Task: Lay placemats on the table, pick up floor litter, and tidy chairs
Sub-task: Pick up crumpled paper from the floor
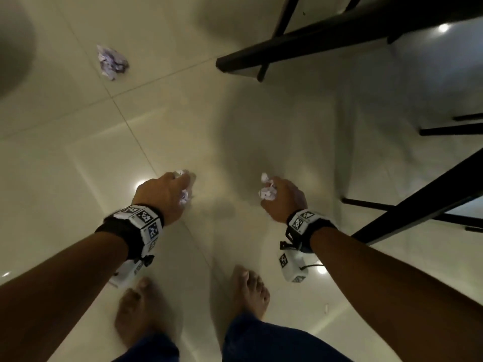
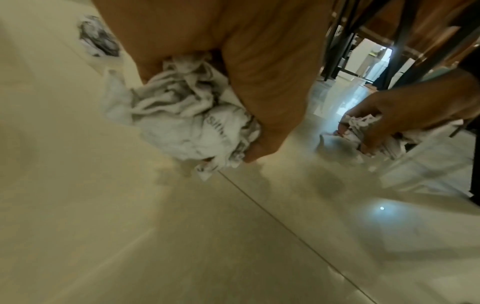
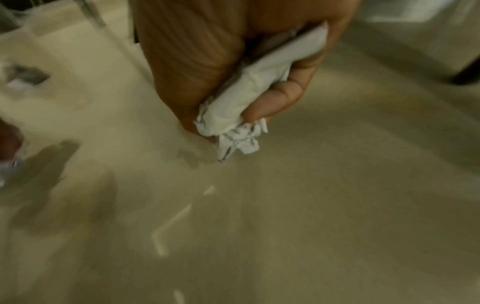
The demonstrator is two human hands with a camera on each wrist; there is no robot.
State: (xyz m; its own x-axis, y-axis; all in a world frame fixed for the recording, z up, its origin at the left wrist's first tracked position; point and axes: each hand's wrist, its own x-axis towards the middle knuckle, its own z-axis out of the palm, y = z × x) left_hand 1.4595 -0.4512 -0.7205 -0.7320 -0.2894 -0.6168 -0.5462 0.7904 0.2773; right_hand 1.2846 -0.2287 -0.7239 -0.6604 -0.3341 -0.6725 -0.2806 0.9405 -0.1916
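Floor tiles point(image 1: 183, 121): glossy cream, crossed by thin grey grout lines and bright white light reflections. Loose paper ball point(image 1: 111, 61) on the floor: white with purplish-grey print. Crumpled paper in the left hand point(image 2: 187, 123): white with grey printed lettering. Crumpled paper in the right hand point(image 3: 241, 107): plain white, with dark print at its lower tip. Chair frames point(image 1: 300, 45): black. Wrist bands point(image 1: 141, 223): black, carrying white blocks with black square-code patterns. Trousers point(image 1: 274, 340): dark blue.

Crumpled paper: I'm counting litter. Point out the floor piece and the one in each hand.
floor paper point(image 1: 112, 61), head view, centre.
left-hand paper point(image 2: 187, 123), left wrist view, bulging middle.
right-hand paper point(image 3: 241, 107), right wrist view, smooth fold.
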